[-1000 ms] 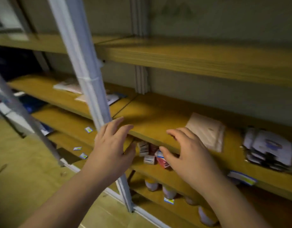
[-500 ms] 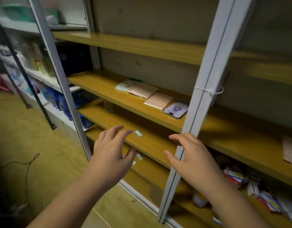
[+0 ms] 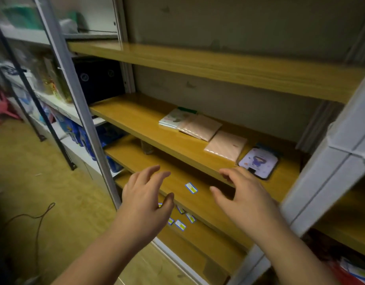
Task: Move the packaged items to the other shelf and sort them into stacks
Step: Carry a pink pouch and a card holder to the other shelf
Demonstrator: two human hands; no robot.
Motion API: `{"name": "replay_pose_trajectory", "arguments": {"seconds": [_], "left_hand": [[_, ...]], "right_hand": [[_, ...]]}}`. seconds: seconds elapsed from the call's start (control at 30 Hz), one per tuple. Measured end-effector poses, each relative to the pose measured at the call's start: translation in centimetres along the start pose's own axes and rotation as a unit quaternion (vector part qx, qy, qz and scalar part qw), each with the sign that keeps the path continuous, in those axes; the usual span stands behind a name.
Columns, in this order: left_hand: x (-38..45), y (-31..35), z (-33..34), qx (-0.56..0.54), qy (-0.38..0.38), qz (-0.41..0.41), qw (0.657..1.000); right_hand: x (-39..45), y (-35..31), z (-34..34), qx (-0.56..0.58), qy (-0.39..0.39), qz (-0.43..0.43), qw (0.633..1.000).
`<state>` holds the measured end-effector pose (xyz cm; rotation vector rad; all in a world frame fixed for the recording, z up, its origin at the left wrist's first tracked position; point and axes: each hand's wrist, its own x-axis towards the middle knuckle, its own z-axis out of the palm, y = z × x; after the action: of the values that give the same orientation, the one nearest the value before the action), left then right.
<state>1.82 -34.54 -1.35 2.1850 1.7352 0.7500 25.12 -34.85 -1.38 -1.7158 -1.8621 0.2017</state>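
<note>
Hands — left hand (image 3: 145, 204), right hand (image 3: 244, 199) — grip loose, fingers spread, holding nothing, before the packets (image 3: 200, 126).

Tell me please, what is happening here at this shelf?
A person stands at a wooden shelf unit, both hands out and empty. The left hand and right hand hover open in front of the shelf board that carries flat packaged items: a pale printed packet, two pink packets and a purple-printed packet. Nothing is gripped yet; the packets lie in a loose row, some overlapping.
</note>
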Motion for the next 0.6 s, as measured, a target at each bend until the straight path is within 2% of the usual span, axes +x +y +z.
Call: {"name": "replay_pose_trajectory", "arguments": {"seconds": [0.1, 0.3, 0.43, 0.6], "left_hand": [[3.4, -1.9, -0.5, 0.016, -0.005, -0.013, 1.0], [11.3, -3.3, -1.2, 0.068, -0.003, 0.018, 0.998], [15.1, -3.5, 0.5, 0.024, -0.035, 0.029, 0.999], [22.1, -3.5, 3.8, 0.039, -0.068, 0.012, 0.997]], "right_hand": [[4.7, -0.1, 1.7, 0.016, 0.005, -0.007, 1.0], [11.1, 0.1, 3.1, -0.008, 0.006, -0.009, 1.0], [12.6, 0.5, 3.1, -0.006, 0.022, 0.009, 1.0], [13.3, 1.6, 3.9, -0.036, 0.022, 0.054, 0.998]]}}
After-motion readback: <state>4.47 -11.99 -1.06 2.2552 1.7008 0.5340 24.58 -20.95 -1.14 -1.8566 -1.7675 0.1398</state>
